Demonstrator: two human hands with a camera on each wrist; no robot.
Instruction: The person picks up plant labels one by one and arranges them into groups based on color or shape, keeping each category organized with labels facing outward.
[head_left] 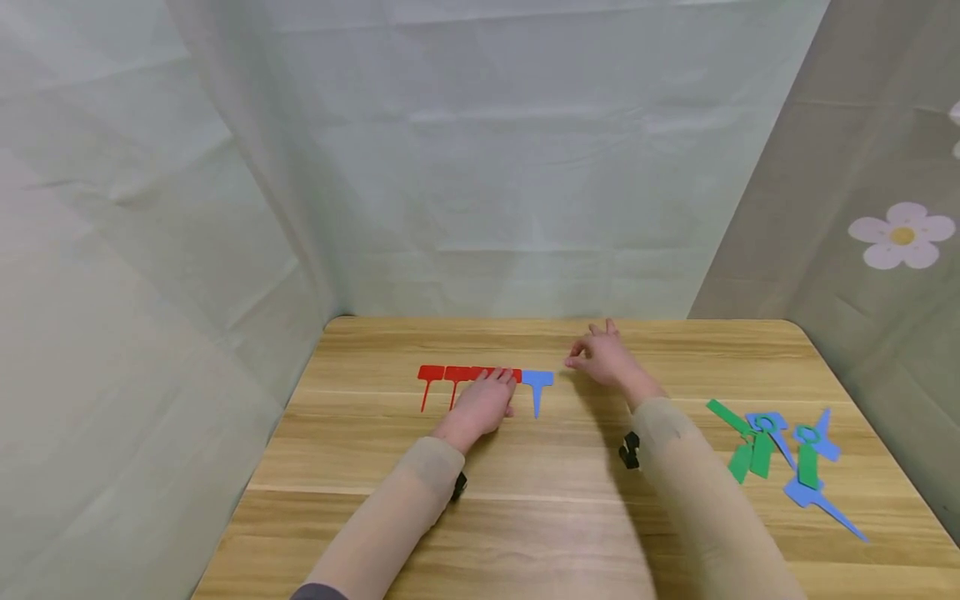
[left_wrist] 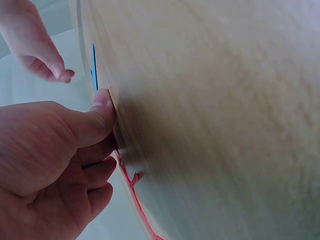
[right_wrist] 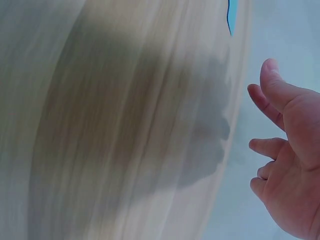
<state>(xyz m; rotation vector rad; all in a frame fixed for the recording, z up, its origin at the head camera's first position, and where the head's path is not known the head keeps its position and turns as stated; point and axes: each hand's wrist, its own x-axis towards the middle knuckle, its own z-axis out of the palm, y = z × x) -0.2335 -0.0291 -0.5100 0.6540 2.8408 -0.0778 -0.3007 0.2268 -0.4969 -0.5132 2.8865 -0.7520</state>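
Red T-shaped plant labels (head_left: 431,372) lie side by side on the wooden table, their heads in one row and stems toward me. A blue T-shaped plant label (head_left: 537,379) continues that row on the right. My left hand (head_left: 486,403) rests its fingertips on the red labels nearest the blue one and covers parts of them; in the left wrist view, its thumb touches the table by the row. Just right of the blue label, my right hand (head_left: 602,357) hovers above the table. Its fingers are loosely bent, with nothing between them in the right wrist view (right_wrist: 295,150).
On the table's right side, several green ring-topped tags (head_left: 761,454) and blue T-shaped labels (head_left: 825,504) lie in a loose, overlapping group. Pale cloth (head_left: 487,208) hangs behind the table's far edge. Black wrist-camera parts (head_left: 630,450) show beside the sleeves.
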